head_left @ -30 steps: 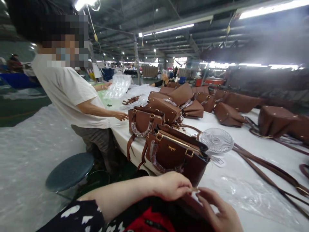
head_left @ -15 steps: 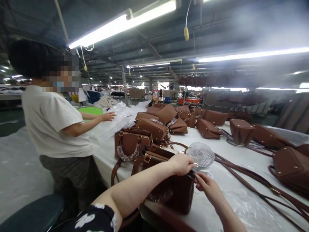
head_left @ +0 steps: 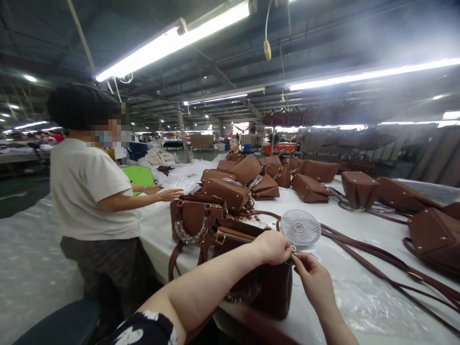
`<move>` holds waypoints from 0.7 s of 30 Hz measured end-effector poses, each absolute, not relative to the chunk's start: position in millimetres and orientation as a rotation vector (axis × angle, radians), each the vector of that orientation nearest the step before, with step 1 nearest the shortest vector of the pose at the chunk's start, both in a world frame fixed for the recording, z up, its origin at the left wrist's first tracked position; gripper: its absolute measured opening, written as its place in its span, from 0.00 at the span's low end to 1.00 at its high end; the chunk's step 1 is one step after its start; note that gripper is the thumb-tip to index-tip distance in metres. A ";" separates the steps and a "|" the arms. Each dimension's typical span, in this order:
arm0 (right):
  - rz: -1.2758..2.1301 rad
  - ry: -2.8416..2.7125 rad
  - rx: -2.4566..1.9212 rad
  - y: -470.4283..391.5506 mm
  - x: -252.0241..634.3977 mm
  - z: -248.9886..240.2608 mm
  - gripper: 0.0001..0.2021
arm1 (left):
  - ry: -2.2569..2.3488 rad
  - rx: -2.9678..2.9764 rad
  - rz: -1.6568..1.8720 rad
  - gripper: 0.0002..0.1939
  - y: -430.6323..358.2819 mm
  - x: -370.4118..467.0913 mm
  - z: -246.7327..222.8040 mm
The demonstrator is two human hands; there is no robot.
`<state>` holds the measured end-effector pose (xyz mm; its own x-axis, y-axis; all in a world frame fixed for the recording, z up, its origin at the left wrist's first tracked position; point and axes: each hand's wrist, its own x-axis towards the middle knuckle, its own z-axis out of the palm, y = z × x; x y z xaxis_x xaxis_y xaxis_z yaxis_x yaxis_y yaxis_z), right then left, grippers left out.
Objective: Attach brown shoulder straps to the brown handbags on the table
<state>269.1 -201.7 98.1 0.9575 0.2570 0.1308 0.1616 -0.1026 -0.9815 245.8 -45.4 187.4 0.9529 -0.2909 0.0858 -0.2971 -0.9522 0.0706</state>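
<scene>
We found the near brown bag (head_left: 275, 294) upright on the white table (head_left: 354, 258), its top corner under our hands. Our left hand (head_left: 273, 247) gripped a small metal clasp (head_left: 293, 249); our right hand (head_left: 315, 274) was pinched narrow against it, its exact hold unclear to us. We noted the round fan (head_left: 300, 227) just behind, and a second bag (head_left: 196, 218) beside the first.

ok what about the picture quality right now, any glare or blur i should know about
Head view: bright ceiling tubes burn out to white; a milky haze veils the upper right; glossy highlights on the plastic film at lower right; wide-lens stretch towards the edges; pixelated patch over the nearby person's face.
</scene>
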 end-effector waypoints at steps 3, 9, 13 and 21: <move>-0.155 -0.460 -1.892 -203.9 263.1 99.9 0.18 | -0.445 3.027 0.087 0.16 -47.6 246.3 188.6; -0.101 -0.386 -1.875 -204.6 267.7 87.9 0.22 | -0.474 3.005 0.067 0.13 -44.8 244.9 191.9; -0.002 -0.372 -1.832 -206.2 269.4 86.9 0.24 | -0.468 2.912 0.221 0.15 -41.7 231.7 186.8; -0.034 -0.357 -2.016 -224.2 272.8 103.3 0.25 | -0.234 2.302 1.119 0.17 20.9 151.5 165.1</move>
<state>272.8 -224.2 103.3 0.9553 0.2353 0.1789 0.2652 -0.4149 -0.8704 151.5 20.9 165.1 0.6356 0.0856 0.7673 -0.3856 -0.8257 0.4116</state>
